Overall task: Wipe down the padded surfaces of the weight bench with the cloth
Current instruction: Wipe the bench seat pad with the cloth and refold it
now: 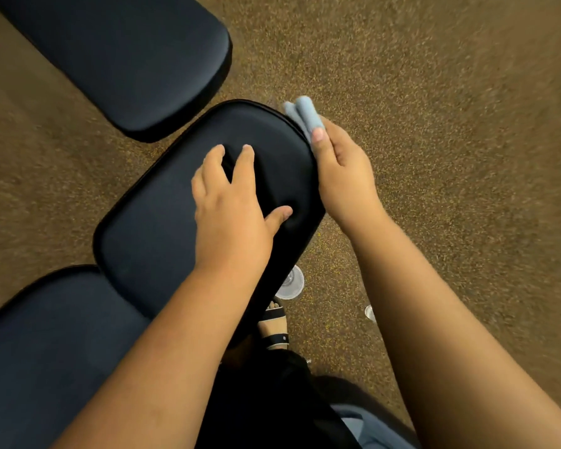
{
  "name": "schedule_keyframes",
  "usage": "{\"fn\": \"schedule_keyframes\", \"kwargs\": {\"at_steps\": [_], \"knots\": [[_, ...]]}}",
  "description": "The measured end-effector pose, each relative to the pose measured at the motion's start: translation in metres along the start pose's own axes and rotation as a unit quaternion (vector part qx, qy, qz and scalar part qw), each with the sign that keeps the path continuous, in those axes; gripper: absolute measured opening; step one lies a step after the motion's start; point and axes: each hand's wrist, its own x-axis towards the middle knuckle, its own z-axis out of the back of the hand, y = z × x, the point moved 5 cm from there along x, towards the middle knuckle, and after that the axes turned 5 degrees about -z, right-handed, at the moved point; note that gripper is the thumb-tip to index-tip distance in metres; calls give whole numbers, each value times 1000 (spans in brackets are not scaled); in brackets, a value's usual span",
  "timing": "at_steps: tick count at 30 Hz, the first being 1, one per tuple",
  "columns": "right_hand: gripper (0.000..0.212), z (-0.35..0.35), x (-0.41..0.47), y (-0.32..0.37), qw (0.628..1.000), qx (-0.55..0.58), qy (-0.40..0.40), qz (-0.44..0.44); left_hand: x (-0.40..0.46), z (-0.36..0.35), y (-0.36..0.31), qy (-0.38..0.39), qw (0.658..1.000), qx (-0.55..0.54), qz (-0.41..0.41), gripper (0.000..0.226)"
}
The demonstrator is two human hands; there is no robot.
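A black padded bench seat [156,228] lies in the middle of the view, tilted from lower left to upper right. My left hand [234,202] rests flat on its top with the fingers spread. My right hand [340,170] is at the pad's right edge and grips a folded light blue cloth [303,113], which sticks out past my fingertips against the pad's upper right corner. A second, longer black pad [46,351] of the bench adjoins the seat at the lower left.
Another black padded bench [127,56] stands at the upper left, a narrow gap away. Speckled brown carpet [434,124] surrounds everything. A clear plastic cup [290,283] and a smaller clear object [370,314] sit on the floor by my sandalled foot [274,328].
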Motion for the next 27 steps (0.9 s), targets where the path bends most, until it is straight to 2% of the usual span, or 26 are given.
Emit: {"fn": "schedule_keyframes", "kwargs": {"at_steps": [3, 7, 11, 18, 22, 24, 27], "knots": [[34, 0, 5, 7, 1000, -14, 11, 7, -2, -2, 1, -5, 1000, -6, 1, 86], [34, -3, -46, -19, 994, 54, -91, -4, -4, -3, 3, -11, 1000, -19, 4, 85], [39, -28, -96, -43, 980, 118, -154, -40, -4, -4, 4, -14, 1000, -26, 0, 85], [45, -32, -68, -44, 957, 167, -232, -43, -5, -6, 8, -19, 999, -38, -10, 85], [39, -55, -101, -49, 952, 186, -243, -19, -10, -1, 13, -26, 996, -86, -25, 81], [37, -75, -129, -58, 949, 207, -234, -51, -24, 2, 24, -70, 990, -123, -21, 73], [45, -100, -164, -66, 950, 207, -211, -98, -66, -1, 51, -133, 978, -156, 24, 56]]}}
